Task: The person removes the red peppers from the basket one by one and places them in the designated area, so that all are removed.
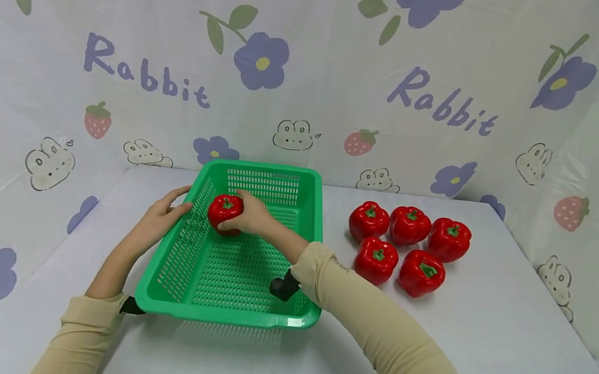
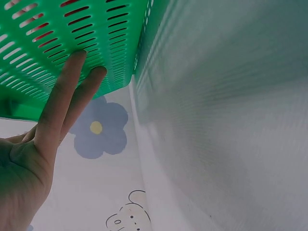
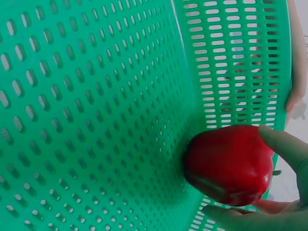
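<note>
A red bell pepper (image 1: pixel 225 209) with a green stem is inside the green plastic basket (image 1: pixel 225 317), by its left wall. My right hand (image 1: pixel 251 214) holds it, thumb and fingers on opposite sides, as the right wrist view shows of the pepper (image 3: pixel 231 166). Outside the basket, my left hand (image 1: pixel 156 221) is at the left wall near the rim. In the left wrist view, two fairly straight fingers of the left hand (image 2: pixel 36 159) lie against the slotted wall from outside.
Several more red bell peppers (image 1: pixel 376 260) stand grouped on the white table (image 1: pixel 493 315), right of the basket. A white cloth (image 1: pixel 333 61) printed with flowers, rabbits and strawberries hangs behind. Dark wrist devices (image 1: pixel 285 286) stick out from the sleeves.
</note>
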Motion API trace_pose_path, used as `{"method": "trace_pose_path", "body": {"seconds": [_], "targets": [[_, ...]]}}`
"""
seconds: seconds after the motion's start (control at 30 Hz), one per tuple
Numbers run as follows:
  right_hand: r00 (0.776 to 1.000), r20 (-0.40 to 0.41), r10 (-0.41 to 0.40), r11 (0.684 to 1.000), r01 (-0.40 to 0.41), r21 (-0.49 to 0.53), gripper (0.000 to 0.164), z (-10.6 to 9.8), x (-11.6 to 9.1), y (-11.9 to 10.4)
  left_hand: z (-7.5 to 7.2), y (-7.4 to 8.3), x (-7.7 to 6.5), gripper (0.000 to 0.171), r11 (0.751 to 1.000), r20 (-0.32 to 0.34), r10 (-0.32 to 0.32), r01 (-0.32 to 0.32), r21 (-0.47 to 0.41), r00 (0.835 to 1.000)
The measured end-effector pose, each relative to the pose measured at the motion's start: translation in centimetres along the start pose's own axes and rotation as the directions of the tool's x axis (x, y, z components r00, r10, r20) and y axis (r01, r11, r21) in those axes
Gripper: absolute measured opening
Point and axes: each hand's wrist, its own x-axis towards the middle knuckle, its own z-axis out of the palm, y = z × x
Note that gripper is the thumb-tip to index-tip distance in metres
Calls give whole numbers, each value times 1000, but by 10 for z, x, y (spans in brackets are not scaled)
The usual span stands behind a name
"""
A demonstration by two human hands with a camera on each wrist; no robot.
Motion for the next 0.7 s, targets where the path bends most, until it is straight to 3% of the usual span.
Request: {"method": "trace_pose_path", "body": {"seconds": [0.3,0.53,0.7], "targets": [[1000,3,-14,998,14,62,79,2,1,4,0,3,-1,63,1000,4,-8,8,-4,1000],[998,-51,-43,997,46,62,69,4,3,6,1,2,1,63,1000,-5,-14,14,11,1000],[995,-96,-24,986,40,161,66,1,2,4,2,0,1,63,1000,0,-16,16,-2,1000]]}}
